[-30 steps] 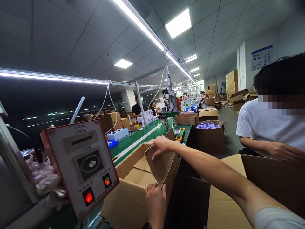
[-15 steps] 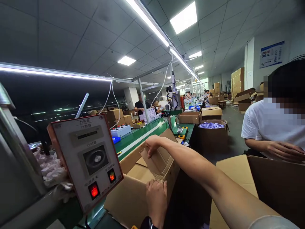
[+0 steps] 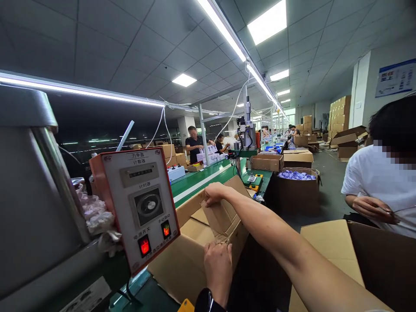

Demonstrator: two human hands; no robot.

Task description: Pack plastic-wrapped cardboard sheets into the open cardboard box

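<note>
An open brown cardboard box stands on the green conveyor belt in front of me. My right hand reaches over it and grips the top edge of its right-side flap. My left hand, a dark watch on the wrist, pinches the lower near corner of the same flap. The flap stands roughly upright and bends inward over the box.
A white control panel with red lit switches stands left of the box, beside a steel machine housing. A person in a white shirt sits at right behind another open carton. More cartons and workers line the belt farther away.
The view has swung right and down, shifting everything rightward in frame. Both hands keep hold of the flap, which has been bent slightly further.
</note>
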